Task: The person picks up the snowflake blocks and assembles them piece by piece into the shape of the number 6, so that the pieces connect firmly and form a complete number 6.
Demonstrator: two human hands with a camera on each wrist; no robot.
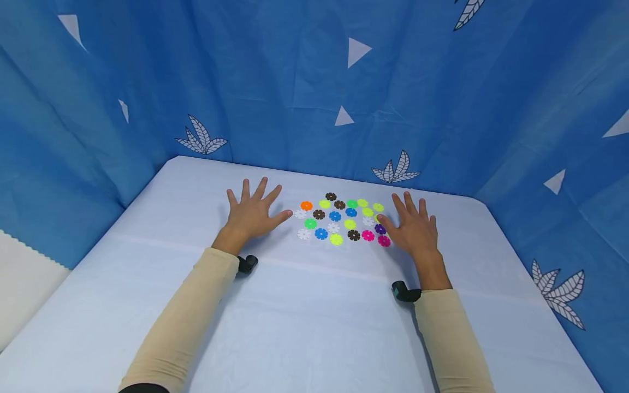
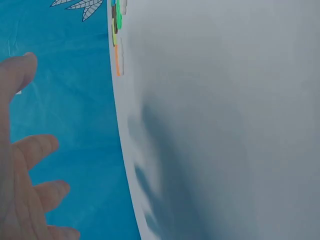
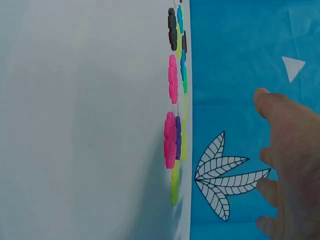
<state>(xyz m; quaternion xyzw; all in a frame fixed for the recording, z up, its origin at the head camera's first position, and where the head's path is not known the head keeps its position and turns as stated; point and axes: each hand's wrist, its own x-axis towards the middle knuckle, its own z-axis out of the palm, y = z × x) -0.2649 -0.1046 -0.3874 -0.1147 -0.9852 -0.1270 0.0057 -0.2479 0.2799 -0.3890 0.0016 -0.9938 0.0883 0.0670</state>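
Note:
Several flat, notched plastic discs lie spread on the white table, among them an orange disc (image 1: 307,206), a blue disc (image 1: 335,216), a purple disc (image 1: 380,229) and a pink disc (image 1: 368,236). To the left of them my left hand (image 1: 253,215) is held with fingers spread, its thumb near a white disc (image 1: 300,214). At the group's right edge my right hand (image 1: 414,229) also has its fingers extended and covers part of a yellow disc. Shadows under both hands show in the wrist views. Neither hand holds anything.
A white cloth covers the table (image 1: 314,327). Blue curtain (image 1: 295,82) with leaf and triangle prints hangs behind and along the sides. Dark wrist-worn devices stick out at the left wrist (image 1: 248,264) and right wrist (image 1: 405,291).

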